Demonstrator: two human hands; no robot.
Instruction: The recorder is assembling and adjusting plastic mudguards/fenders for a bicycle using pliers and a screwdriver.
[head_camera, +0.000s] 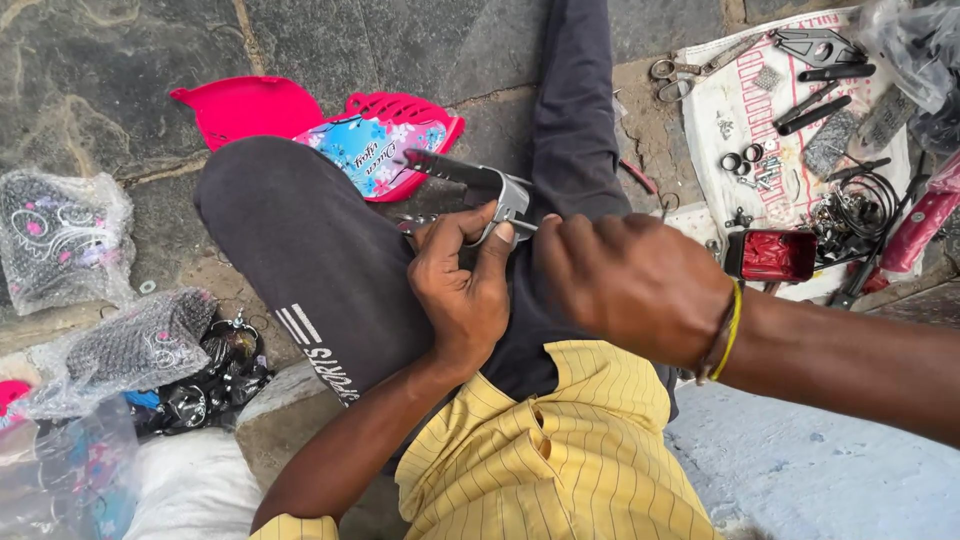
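Observation:
My left hand (462, 285) grips a small grey metal bracket (510, 195) with a dark arm (450, 168) sticking out to the left, held over my lap. My right hand (625, 280) closes around the bracket's right side, its fingers curled and touching the left hand's fingertips; whatever it pinches is hidden. I sit on the ground in dark trousers (320, 250) and a yellow striped shirt (560, 450). A yellow band (728, 330) circles my right wrist.
Pink plastic parts (375, 140) with a flower pattern lie beyond my knee. A white cloth (740, 110) at the right carries scissors (675, 75), pliers, washers, cables and a red reflector (770, 255). Plastic bags of parts (60, 235) sit at the left.

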